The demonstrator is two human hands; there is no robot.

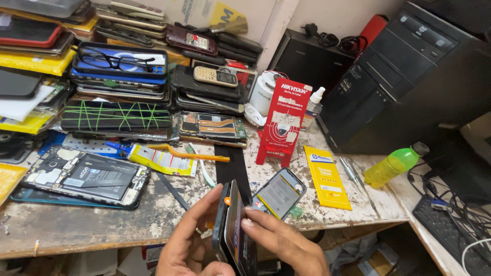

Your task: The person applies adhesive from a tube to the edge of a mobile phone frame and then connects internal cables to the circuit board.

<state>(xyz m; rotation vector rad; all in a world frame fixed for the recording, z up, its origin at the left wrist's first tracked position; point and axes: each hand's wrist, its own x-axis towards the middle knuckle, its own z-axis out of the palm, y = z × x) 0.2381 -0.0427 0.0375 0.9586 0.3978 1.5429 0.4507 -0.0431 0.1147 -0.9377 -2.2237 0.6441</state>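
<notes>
My left hand (186, 240) and my right hand (284, 243) together hold a dark smartphone (232, 232) on edge at the bottom centre, just in front of the table edge. Its screen is lifted a little from the body, with an orange pick (227, 201) wedged in the gap at the top corner. My right thumb presses on the screen side; my left fingers wrap the back. Just beyond the hands, another opened phone (280, 192) lies on the worn table (76, 225) with its battery showing.
An opened phone with battery (87, 177) lies at left. Stacks of phones (123, 76) fill the back. A red card stand (284, 120), yellow packet (326, 176), orange-handled brush (189, 153), green bottle (394, 164), metal tool (350, 171) and black computer tower (409, 76) are around.
</notes>
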